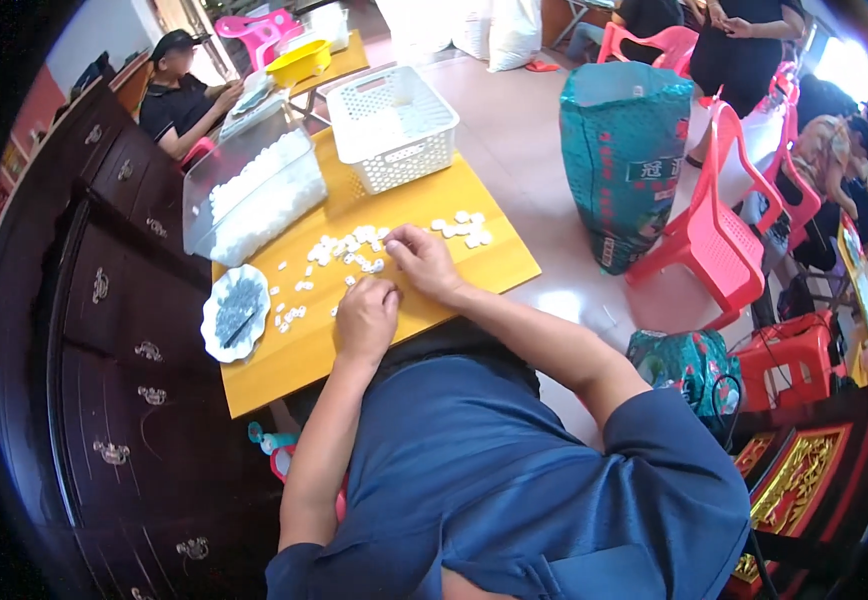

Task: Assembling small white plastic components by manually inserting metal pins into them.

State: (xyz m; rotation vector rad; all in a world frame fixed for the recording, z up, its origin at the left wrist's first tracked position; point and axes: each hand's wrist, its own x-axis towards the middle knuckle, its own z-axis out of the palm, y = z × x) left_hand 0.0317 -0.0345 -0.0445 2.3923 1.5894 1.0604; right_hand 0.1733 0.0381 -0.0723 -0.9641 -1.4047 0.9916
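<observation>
On the yellow table (499, 255) lie many small white plastic-looking pieces (354, 240), loosely heaped in the middle. My left hand (367, 318) rests near the table's front edge with its fingers curled in beside a few of these pieces. Just right of it and farther in, my right hand (426, 265) has its thumb and fingers drawn together at the heap's edge. Whatever either hand holds is too small or hidden. A scalloped white dish (210, 335) at the left holds small grey-blue bits and a thin dark stick (239, 332).
A clear plastic bin (197, 215) full of white pieces and a white perforated basket (394, 160) stand on the table's far side. Dark drawers (104, 370) flank its left. On the right are a large green woven bag (619, 170) and red plastic chairs (704, 245). Other people sit farther off.
</observation>
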